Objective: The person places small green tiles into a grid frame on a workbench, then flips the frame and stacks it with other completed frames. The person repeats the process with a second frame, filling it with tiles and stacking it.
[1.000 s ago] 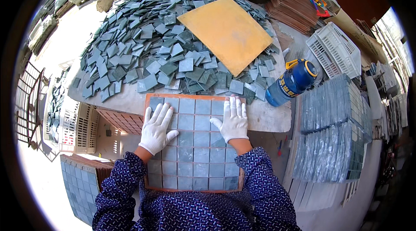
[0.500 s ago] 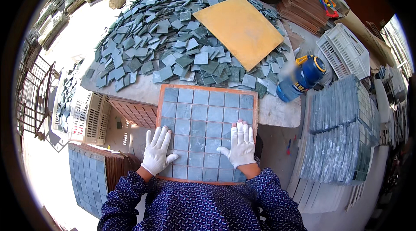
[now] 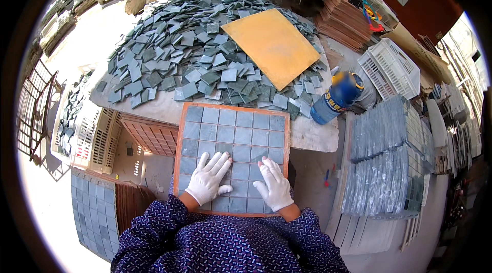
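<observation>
A reddish-brown square frame (image 3: 180, 142) lies close in front of me, filled with rows of grey-green square stone tiles (image 3: 244, 134). My left hand (image 3: 208, 178), in a white glove, rests flat on tiles left of the middle, fingers stretched out. On the right side of the same tiles lies my right hand (image 3: 273, 183), also gloved, with its fingers extended and the thumb pointing inward. Neither hand holds anything. Beyond the frame, a big heap of loose grey-green tiles (image 3: 154, 58) covers the table (image 3: 313, 134). A yellow square board (image 3: 274, 47) rests on the heap.
A blue bottle (image 3: 335, 97) stands at the table's right end. Wrapped tile stacks (image 3: 376, 158) are on the right, near a white crate (image 3: 390, 68). At left are a cream crate (image 3: 97, 140) and stacked tiled frames (image 3: 95, 206). Brown frames (image 3: 344, 19) are piled at the far right.
My left hand has slid right, from the frame's left edge onto the tiles. My right hand has shifted slightly inward and down. The view has turned a little.
</observation>
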Available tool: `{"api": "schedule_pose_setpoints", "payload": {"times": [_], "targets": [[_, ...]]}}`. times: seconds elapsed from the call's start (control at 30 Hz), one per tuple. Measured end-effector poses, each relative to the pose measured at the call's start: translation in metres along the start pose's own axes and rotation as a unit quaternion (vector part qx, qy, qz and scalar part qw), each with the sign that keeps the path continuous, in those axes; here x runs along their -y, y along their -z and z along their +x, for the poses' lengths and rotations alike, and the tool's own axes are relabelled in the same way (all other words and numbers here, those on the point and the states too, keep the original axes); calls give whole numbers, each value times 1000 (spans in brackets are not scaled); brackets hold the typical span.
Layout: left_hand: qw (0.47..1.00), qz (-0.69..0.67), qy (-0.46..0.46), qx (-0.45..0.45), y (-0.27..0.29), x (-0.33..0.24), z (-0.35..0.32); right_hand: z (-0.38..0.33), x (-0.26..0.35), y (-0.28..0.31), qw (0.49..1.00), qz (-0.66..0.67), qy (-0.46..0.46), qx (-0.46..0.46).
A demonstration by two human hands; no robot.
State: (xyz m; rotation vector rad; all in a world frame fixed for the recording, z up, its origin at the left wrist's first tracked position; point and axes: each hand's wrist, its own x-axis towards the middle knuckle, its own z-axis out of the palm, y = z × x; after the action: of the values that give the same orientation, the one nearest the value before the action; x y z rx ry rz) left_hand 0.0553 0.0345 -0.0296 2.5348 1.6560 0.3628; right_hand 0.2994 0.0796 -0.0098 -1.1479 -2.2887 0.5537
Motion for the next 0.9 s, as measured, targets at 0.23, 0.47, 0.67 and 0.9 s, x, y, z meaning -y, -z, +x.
{"api": "schedule_pose_setpoints", "payload": {"times": [0.23,0.47,0.67,0.9], "targets": [[999,-1,-11,30,10,-10,-40,0,-19,-4,979,-201,-34,7],[993,-5,113,17,12,10,-90,-50,-7,-22,976,-198,22,82],[988,29,153,19,18,3,-75,-29,40,-68,979,-127,98,123],[987,30,157,-25,7,5,-79,-18,51,-80,949,-110,214,202]]}}
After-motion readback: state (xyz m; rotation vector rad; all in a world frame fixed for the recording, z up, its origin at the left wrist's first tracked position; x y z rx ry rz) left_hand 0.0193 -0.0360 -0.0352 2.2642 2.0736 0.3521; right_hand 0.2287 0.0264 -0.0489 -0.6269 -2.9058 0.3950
